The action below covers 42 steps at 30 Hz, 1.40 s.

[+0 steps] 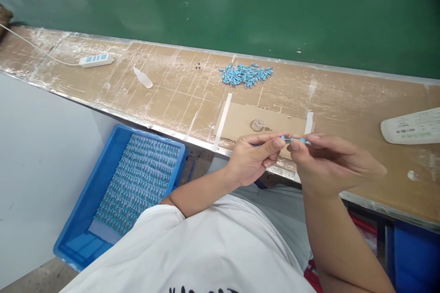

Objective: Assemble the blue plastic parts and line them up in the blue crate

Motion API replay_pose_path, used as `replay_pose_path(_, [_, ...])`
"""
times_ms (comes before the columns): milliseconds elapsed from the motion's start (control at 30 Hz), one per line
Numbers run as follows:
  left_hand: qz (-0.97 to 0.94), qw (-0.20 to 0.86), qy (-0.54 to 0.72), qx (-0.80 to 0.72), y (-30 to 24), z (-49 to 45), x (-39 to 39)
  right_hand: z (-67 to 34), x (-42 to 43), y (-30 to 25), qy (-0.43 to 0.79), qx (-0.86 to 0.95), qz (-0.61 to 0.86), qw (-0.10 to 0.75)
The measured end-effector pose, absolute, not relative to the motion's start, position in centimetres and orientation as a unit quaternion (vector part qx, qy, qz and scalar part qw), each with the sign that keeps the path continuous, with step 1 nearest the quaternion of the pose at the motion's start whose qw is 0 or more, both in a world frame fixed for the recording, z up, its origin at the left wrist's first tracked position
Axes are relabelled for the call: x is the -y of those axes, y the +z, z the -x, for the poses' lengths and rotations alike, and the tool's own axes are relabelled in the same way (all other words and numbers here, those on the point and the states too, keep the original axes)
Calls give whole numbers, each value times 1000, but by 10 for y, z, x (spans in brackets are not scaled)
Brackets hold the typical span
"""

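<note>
My left hand [252,155] and my right hand [330,160] meet just above the table's front edge, each closed in a pinch. Between their fingertips is a small, slim blue part [303,141] with a thin middle stretch. Its left end is in my left fingers, its right end in my right. Whether it is one piece or two joined ones is too small to tell. Behind the hands, a little glass dish [257,125] sits on a cardboard sheet [237,116] taped to the table. Farther back lies a heap of similar blue parts [245,75].
A blue crate [82,201] at lower left holds rows of small blue parts. A white power strip [96,60] and a white squeeze bottle [142,78] lie left on the table. A whitish plastic container [412,127] lies at right. Beyond runs a green surface [240,13].
</note>
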State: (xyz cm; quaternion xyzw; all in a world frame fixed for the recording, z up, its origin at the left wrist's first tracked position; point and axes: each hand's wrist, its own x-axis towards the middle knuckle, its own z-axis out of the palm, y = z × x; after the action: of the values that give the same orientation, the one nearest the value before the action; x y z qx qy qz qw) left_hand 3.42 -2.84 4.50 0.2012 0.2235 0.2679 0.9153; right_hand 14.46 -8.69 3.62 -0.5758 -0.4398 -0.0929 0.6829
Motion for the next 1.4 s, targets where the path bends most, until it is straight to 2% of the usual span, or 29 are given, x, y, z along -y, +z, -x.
replay_pose_path(167, [-160, 927, 266, -210, 48, -36, 34, -143, 90, 38, -89, 425, 588, 683])
replay_pose_path(400, [-142, 932, 256, -213, 46, -34, 33, -140, 92, 50, 27, 385, 606, 696])
replay_pose_path(600, [-148, 931, 237, -236, 44, -31, 32, -144, 91, 71, 90, 354, 659, 658])
replay_pose_path(800, [-114, 942, 208, -238, 41, -28, 33, -148, 87, 86, 155, 384, 647, 640])
replay_pose_path(1033, [-34, 965, 151, -212, 53, -24, 30, -151, 88, 85, 190, 356, 647, 648])
replay_pose_path(1400, [8, 965, 137, -224, 57, -23, 30, -150, 93, 82, 135, 385, 672, 618])
